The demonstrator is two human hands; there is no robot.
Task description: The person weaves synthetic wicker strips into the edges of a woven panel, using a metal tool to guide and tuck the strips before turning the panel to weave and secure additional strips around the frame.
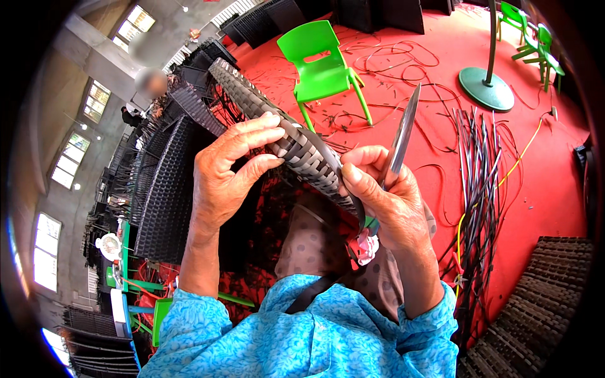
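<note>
A long, curved panel woven from dark grey-brown flat strips (312, 154) rises in front of me, its edge toward me. My left hand (230, 160) pinches that woven edge between fingertips and thumb. My right hand (394, 198) is closed around a pointed steel blade (403, 129), tip up; whether it belongs to a knife or scissors I cannot tell. Thumb and forefinger of the same hand also press on a dark flat strip (359, 211) at the panel's edge. Below the right palm hangs a pink, bunched piece (365, 247), with a bit of green above it.
A green chair (318, 63) stands beyond the panel on the red floor (409, 63). Loose dark strips (479, 195) lie to the right, near a fan-like stand's round green base (486, 88). Black woven panels (167, 195) are stacked at left; another woven piece (535, 302) lies lower right.
</note>
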